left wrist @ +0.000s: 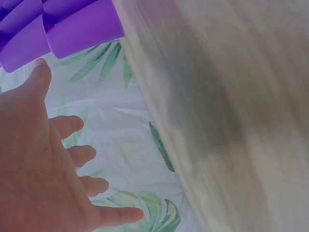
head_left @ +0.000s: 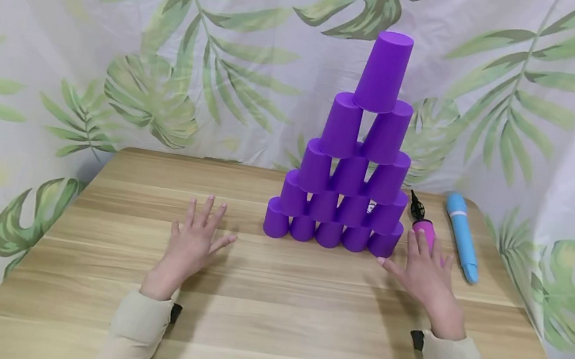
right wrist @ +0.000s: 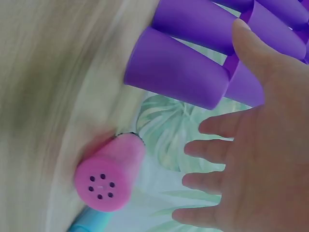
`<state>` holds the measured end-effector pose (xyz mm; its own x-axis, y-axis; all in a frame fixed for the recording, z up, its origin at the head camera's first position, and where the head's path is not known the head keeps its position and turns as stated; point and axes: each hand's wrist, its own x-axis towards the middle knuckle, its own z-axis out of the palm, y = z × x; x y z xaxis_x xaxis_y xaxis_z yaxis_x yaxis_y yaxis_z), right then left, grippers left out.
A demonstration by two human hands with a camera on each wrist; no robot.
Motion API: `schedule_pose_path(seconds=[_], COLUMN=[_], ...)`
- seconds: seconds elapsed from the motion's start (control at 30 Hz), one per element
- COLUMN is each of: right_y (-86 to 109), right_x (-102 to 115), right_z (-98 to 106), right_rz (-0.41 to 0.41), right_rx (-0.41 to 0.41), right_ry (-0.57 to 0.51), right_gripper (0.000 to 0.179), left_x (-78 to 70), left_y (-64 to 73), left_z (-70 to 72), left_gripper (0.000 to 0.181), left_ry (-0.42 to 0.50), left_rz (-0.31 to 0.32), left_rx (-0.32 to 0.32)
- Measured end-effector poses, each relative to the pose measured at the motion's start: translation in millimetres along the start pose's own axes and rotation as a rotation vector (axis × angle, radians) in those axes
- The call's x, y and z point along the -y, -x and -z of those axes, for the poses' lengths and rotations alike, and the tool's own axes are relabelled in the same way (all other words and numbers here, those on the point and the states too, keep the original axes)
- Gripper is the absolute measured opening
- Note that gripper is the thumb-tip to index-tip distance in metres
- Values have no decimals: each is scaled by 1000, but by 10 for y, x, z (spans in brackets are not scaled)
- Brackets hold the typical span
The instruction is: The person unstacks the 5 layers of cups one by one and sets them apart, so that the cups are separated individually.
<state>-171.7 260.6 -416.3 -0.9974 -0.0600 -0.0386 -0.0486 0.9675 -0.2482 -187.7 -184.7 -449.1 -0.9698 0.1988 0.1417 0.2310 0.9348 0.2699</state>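
A pyramid of upside-down purple cups (head_left: 349, 176) stands on the wooden table in several rows, narrowing to a single cup (head_left: 383, 73) at the top. To the left of the pyramid is my left hand (head_left: 191, 246), fingers spread and straight, holding nothing. My right hand (head_left: 426, 272) is spread by the pyramid's lower right corner, its palm empty in the right wrist view. It partly covers a pink hand pump (head_left: 425, 228) with a black nozzle in the head view. Whether the right thumb touches the nearest cup, I cannot tell.
A light blue tube (head_left: 462, 238) with a pale band lies right of the pink pump, near the table's right edge. Behind the wooden table (head_left: 267, 324) hangs a white leaf-print cloth (head_left: 236, 74), close to the back edge.
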Motion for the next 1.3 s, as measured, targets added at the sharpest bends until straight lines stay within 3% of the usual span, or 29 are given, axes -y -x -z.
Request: schedule_pose_path(seconds=[0.17,0.33,0.57,0.73,0.9,1.13,1.23,1.3], right_y=[112,286,361,349,328,314,252,181], right_x=[67,330,768,896,946,965,828,640], right_z=[112,160,-307,-516,-569,-611,-473,-269], right_rz=[26,177,473,579,596,583,591,524], right_rx=[44,62,111,33,-23,-37,-97,-164], right_ry=[12,-28,-83,9,57,98,78,-7], right_gripper=[101,91,66,56,58,56,44,34], left_x=[-16,-55,-129,-236,-347,-614,-744,-820], left_y=[17,65,42,-10,-8,-48,-92,-130], left_z=[47,126,268,369,465,639,796,945], left_gripper=[76,76,72,69,66,61,59,57], left_ry=[22,75,108,136,142,192,240,276], left_rz=[2,4,-99,-163,-210,-342,-411,-472], left_rx=[7,5,-50,-63,-102,-201,-261,-315])
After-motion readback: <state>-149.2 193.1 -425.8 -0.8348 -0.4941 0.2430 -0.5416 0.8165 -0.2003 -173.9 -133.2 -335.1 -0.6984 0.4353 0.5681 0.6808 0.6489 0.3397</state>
